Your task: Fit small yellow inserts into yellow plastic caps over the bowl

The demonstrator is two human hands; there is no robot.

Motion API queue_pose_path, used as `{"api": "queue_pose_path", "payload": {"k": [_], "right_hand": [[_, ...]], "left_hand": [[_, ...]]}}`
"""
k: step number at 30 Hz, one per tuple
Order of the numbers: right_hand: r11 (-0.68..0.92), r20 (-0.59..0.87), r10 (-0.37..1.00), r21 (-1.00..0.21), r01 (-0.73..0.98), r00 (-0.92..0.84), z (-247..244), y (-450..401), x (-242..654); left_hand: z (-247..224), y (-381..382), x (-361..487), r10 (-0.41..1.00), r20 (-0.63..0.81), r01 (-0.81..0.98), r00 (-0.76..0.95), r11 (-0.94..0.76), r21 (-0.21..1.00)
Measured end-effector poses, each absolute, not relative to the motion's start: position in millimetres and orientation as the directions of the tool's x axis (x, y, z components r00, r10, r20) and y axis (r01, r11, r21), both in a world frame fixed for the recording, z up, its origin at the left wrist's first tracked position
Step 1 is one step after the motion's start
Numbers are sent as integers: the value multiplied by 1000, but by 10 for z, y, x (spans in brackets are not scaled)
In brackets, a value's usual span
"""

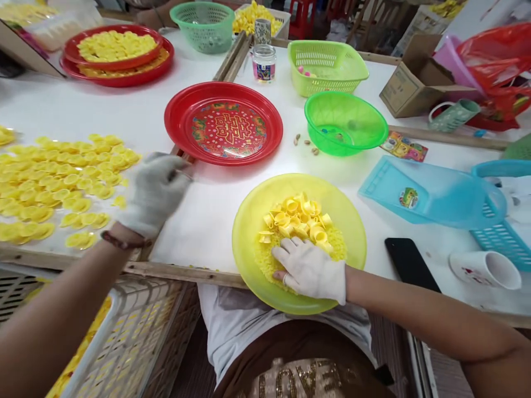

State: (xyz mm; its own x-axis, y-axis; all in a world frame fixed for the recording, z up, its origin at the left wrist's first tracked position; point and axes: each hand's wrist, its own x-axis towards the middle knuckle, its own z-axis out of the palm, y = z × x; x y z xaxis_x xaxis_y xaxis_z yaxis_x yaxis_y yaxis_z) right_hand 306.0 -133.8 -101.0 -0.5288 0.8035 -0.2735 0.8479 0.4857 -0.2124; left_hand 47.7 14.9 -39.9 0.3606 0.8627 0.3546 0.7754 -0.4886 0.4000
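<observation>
My left hand (pixel 157 190), in a white glove with a beaded bracelet at the wrist, hovers between the yellow plastic pieces (pixel 70 179) spread on the left and the red tray (pixel 224 156). Its fingers are curled together and slightly blurred; whether anything is in them does not show. In the yellow basin (pixel 249 221) before me, my gloved right hand (pixel 309 268) lies with fingers stretched over a bed of small yellow granules (pixel 263 260). Touching its fingertips is a heap of small yellow cup-shaped pieces (pixel 296 215). The red tray holds nothing and has a printed pattern.
A green bowl (pixel 346 124), a lime basket (pixel 327 69) and a glass jar (pixel 264 63) stand behind the basin. To the right are a blue plastic container (pixel 431 190), a black phone (pixel 410 265) and a white mug (pixel 483 269). Stacked red trays (pixel 116 77) sit back left.
</observation>
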Motion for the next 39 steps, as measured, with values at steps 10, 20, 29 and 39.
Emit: {"api": "queue_pose_path", "payload": {"k": [10, 20, 29, 39], "right_hand": [[353, -337, 684, -622, 699, -646, -996, -1282, 3157], [-271, -218, 944, -941, -205, -249, -740, -1144, 3406], [-2, -40, 998, -842, -539, 58, -607, -966, 3118], [-42, -100, 992, -823, -566, 73, -603, -956, 3161]], "left_hand": [[-803, -527, 1883, 615, -284, 666, 735, -733, 135], [-866, -462, 1621, 816, -158, 723, 556, -381, 577], [-832, -780, 1625, 695, -443, 301, 566, 326, 896], [-819, -797, 1615, 685, -464, 244, 561, 399, 884]]}}
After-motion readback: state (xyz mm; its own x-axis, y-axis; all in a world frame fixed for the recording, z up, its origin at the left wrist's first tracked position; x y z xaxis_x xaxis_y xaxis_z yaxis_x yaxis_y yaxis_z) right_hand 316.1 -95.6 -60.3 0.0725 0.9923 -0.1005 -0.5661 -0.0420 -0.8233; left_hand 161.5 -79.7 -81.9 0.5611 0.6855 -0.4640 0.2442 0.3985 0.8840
